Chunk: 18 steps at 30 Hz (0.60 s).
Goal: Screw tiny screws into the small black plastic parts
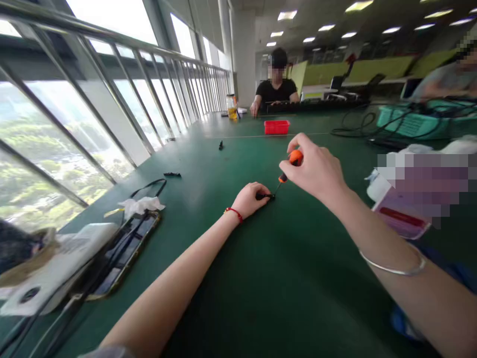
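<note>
My left hand (250, 200) rests on the green table, its fingers closed on a small black part (265, 196) whose kind I cannot make out. My right hand (316, 166) grips the orange and black handle of a screwdriver (296, 157) from above. The screwdriver is tilted, and its thin shaft runs down to the right end of the black part, where the tip appears to touch. Much of the part is hidden under my left fingers.
A phone (128, 253) with cables and a white device (59, 268) lie at left. Small black pieces (220, 145) lie farther off. A red bin (277, 127) stands ahead, a teal basket (410, 122) at right. A person (278, 89) sits across the table (238, 298).
</note>
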Each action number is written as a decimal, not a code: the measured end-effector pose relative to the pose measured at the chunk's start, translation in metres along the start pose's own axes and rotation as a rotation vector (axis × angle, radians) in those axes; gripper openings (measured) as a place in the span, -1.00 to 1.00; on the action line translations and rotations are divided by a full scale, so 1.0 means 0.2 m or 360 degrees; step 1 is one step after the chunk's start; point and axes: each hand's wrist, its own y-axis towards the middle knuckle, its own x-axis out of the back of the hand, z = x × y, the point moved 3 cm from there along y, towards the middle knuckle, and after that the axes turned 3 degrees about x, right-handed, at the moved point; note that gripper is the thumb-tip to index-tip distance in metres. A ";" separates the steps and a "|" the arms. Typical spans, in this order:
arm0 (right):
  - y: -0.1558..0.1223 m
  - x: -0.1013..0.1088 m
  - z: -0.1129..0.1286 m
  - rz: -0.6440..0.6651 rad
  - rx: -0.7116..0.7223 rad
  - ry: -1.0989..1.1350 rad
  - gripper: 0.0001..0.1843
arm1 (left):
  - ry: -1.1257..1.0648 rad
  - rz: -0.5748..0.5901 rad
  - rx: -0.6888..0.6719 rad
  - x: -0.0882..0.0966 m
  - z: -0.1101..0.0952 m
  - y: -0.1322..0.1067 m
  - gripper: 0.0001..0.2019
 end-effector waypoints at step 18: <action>0.00 -0.02 -0.02 0.0080 0.0008 -0.0055 -0.66 | 0.0032 -0.0003 0.0005 -0.01 0.00 0.00 -0.89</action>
